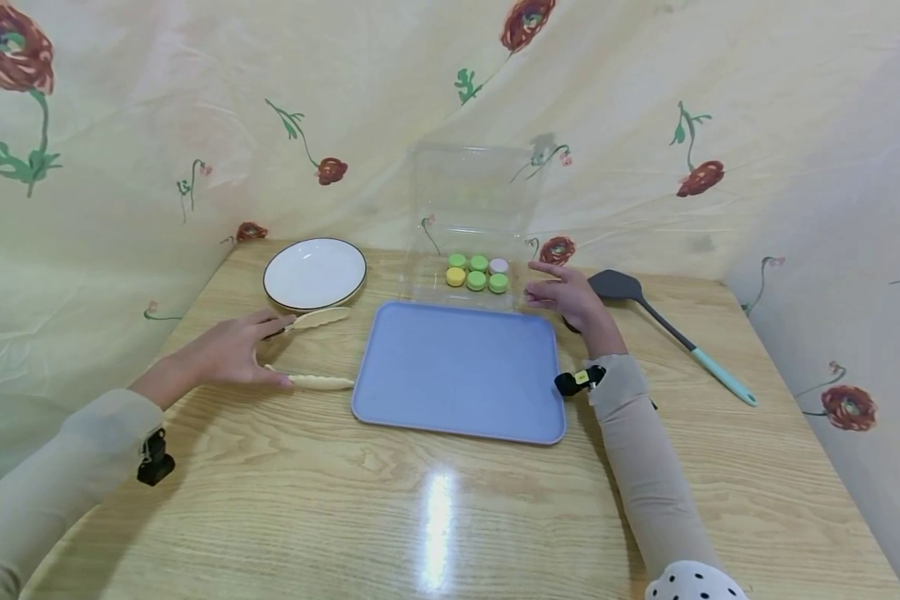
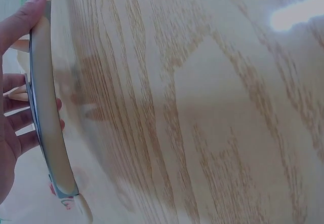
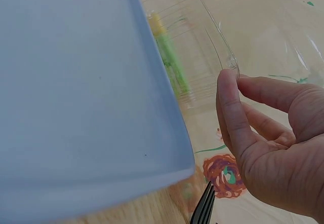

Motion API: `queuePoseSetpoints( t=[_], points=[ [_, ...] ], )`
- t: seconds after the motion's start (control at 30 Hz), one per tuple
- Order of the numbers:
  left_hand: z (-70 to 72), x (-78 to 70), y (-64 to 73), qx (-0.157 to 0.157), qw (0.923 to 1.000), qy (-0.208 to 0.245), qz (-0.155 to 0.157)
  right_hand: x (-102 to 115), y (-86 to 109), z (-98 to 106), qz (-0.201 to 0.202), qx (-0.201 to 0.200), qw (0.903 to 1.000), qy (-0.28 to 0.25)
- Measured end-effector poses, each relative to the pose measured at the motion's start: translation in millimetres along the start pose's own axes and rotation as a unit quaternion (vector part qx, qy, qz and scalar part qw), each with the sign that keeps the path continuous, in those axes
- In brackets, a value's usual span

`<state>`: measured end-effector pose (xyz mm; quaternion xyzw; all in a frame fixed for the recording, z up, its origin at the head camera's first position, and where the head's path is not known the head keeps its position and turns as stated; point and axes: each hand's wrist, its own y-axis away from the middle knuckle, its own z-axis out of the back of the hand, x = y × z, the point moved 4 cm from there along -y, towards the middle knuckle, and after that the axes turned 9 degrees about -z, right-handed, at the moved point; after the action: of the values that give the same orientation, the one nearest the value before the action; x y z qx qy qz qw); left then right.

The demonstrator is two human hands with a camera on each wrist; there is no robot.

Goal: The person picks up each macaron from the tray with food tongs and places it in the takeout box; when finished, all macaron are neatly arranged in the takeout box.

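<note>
My left hand point(image 1: 228, 350) grips a pair of tongs point(image 1: 320, 382) with cream-coloured tips, thumb on one arm and fingers on the other. The arms of the tongs are spread, their tips pointing at the blue tray point(image 1: 457, 371). Along the left wrist view's edge, one long arm of the tongs point(image 2: 50, 107) shows beside the fingers. My right hand point(image 1: 570, 300) pinches the right edge of a clear plastic box point(image 1: 426, 279) behind the tray. Inside the box sit several macarons point(image 1: 477, 281), green, yellow and lilac. The right wrist view shows thumb and finger at the box's corner point(image 3: 232, 64).
A white dark-rimmed plate point(image 1: 315, 273) stands at the back left. The box's clear lid point(image 1: 472, 183) stands raised against the flowered cloth. To the right lies a black spatula point(image 1: 663, 321) with a turquoise handle. Black tines point(image 3: 203, 206) show below the right hand.
</note>
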<state>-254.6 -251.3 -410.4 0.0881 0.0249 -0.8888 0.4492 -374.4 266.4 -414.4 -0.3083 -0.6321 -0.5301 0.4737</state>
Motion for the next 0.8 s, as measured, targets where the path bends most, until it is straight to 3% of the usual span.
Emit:
queuePoseSetpoints(
  t=[0.8],
  points=[
    [-2.3,-0.1,-1.2,0.005,0.9998,0.020,0.001,-2.0,-4.2,0.5,0.004,-0.008,0.9999,-0.008]
  ],
)
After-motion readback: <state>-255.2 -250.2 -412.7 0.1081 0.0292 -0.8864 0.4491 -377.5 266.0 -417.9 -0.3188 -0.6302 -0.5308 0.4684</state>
